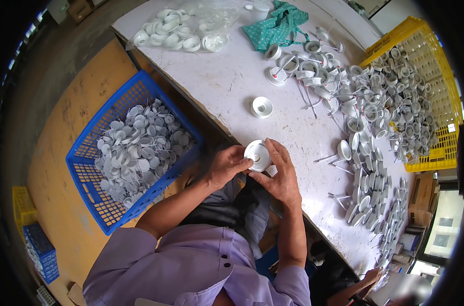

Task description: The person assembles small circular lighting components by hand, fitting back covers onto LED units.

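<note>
Near the table's edge, a round white cup-shaped housing is held between my hands, its hollow side facing up with a small metallic-looking part inside. My left hand pinches its left rim with thumb and fingers. On the other side, my right hand curls its fingers and thumb around the rim. Just beyond them, a similar white housing stands alone on the white table. To the right lie many white housings with wires, some heaped and others lined up in rows.
At left, a blue basket holds white discs with thin leads. A clear bag of white rings and a teal dotted cloth lie at the far side. A yellow crate tips toward the heap. Another person's hand is lower right.
</note>
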### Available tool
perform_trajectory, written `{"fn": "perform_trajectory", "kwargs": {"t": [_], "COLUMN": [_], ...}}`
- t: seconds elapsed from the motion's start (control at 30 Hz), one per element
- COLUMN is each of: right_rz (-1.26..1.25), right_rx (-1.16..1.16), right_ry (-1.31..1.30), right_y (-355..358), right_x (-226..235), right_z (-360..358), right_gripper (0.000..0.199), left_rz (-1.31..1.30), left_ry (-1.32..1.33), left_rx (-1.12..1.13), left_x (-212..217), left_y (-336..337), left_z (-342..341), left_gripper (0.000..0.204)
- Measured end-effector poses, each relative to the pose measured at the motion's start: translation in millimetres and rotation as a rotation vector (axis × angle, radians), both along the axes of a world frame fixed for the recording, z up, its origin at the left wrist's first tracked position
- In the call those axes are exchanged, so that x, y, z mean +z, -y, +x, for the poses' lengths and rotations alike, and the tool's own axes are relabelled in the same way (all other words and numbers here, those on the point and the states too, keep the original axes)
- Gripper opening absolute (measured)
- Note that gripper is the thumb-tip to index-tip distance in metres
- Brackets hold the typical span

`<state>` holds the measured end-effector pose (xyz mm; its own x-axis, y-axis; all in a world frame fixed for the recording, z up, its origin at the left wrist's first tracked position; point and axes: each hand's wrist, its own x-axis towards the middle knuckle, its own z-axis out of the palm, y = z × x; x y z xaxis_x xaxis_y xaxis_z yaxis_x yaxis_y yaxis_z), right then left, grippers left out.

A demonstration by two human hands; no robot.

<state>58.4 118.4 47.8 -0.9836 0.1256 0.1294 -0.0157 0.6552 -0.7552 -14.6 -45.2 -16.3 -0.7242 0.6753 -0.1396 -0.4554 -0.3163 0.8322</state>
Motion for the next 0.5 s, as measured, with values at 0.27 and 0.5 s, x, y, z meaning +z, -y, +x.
{"fn": "perform_trajectory", "kwargs": {"t": [0.27,0.5], "right_rz": [-0.508,-0.448], "right_rx": [-0.303,-0.395], "right_ry": [0.057,-0.012], "right_y": [-1,8], "right_x": [-27,-47], "right_z": [13,13], "right_gripper": [0.036,0.022], "left_rz": [-0.201,-0.481], "left_ry": [-0.202,-0.323], "left_rx": [0.062,0.055], "left_x": [4,18], "left_y": [-7,-13], "left_z": [7,6], "left_gripper": [0.028,0.025]}}
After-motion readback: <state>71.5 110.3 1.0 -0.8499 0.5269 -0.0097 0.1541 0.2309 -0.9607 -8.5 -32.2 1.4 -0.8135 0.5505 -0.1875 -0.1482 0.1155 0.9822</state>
